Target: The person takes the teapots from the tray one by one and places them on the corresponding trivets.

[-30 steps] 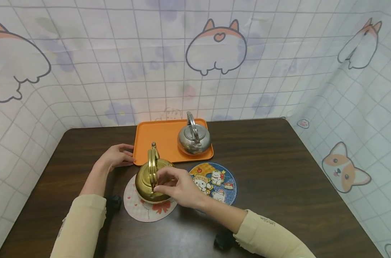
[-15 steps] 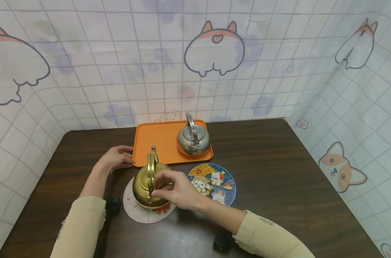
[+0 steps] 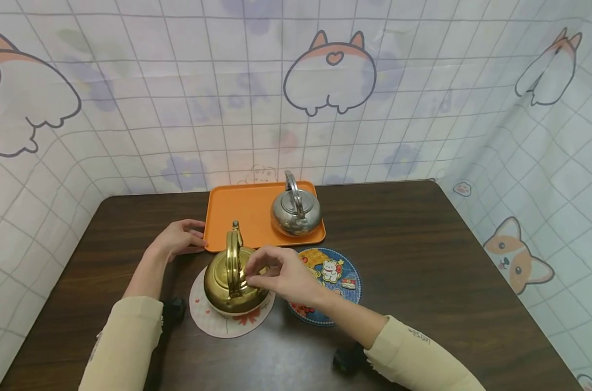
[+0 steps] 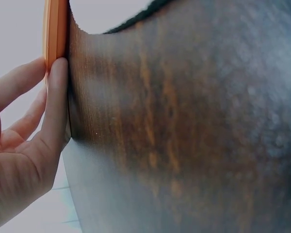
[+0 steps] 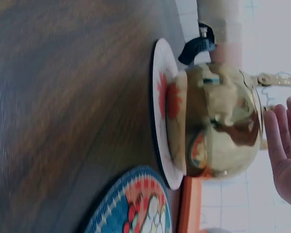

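Note:
A gold teapot (image 3: pixel 220 281) with a raised handle sits on a round pink-and-white placemat (image 3: pixel 207 325) at the front left. My right hand (image 3: pixel 285 276) is beside the handle's right side, fingers loosely bent and holding nothing; in the right wrist view the fingers (image 5: pixel 281 133) hover by the lid. At the tray's left front corner, my left hand (image 3: pixel 177 239) pinches the rim of the orange tray (image 3: pixel 237 209) between thumb and finger, shown closer in the left wrist view. A silver teapot (image 3: pixel 296 217) stands on the tray's right part.
A round blue cartoon placemat (image 3: pixel 351 296) lies right of the gold teapot, partly under my right forearm. The dark wooden table (image 3: pixel 423 260) backs onto a wall sheet with a grid and corgi print (image 3: pixel 330 76).
My right fingers have let go of the gold teapot's handle and drawn slightly right. The teapot settled a little nearer on the pink placemat. The left hand stays at the tray.

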Demonstrator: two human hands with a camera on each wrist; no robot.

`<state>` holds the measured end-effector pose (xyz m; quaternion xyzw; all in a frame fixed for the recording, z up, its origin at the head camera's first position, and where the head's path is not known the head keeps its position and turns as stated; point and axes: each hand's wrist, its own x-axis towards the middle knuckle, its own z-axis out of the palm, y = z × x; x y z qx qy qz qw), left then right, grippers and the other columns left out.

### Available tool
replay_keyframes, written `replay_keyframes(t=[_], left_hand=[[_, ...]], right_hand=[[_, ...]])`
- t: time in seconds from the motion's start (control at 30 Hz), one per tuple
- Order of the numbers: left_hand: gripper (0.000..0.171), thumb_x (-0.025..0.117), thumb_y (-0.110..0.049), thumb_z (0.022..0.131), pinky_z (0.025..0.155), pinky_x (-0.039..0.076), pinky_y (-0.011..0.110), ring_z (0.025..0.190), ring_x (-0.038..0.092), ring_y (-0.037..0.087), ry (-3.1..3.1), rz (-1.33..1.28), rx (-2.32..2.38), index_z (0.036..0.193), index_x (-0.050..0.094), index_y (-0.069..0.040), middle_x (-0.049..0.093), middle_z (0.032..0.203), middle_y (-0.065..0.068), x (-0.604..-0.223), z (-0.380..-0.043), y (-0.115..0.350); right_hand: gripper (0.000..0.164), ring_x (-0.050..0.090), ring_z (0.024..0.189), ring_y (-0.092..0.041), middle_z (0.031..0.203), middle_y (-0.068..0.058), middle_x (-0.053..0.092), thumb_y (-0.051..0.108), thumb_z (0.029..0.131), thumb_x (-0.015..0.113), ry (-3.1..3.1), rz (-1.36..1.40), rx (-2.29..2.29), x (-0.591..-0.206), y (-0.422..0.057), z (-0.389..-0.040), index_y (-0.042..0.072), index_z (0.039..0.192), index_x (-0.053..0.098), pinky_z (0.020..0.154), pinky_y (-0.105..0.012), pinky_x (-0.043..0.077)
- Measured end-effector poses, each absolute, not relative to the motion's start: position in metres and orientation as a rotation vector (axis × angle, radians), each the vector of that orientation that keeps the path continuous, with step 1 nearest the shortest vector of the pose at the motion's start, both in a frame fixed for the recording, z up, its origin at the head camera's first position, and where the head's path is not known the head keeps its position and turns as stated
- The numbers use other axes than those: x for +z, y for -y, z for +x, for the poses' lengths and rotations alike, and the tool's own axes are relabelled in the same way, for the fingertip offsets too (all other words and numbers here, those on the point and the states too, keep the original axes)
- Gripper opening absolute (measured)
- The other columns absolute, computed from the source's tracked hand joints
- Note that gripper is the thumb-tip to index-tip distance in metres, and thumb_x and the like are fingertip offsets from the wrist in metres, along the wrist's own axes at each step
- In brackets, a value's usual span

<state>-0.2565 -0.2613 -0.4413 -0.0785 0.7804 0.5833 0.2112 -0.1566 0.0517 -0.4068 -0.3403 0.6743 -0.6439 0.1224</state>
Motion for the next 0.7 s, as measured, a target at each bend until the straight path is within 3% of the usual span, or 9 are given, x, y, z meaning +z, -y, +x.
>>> replay_keyframes(t=[0.7], left_hand=[[0.069, 0.068, 0.008, 0.095, 0.088, 0.061, 0.037, 0.089, 0.069, 0.019, -2.186, -0.181, 1.601, 0.153, 0.032, 0.01, 0.061, 0.117, 0.02, -0.441, -0.256, 0.261]], right_hand=[[0.012, 0.067, 0.1, -0.028, 0.106, -0.016, 0.069, 0.001, 0.096, 0.071, -2.214, -0.831, -1.977, -0.402, -0.095, -0.196, 0.0, 0.108, 0.069, 0.087, -0.036, 0.059]])
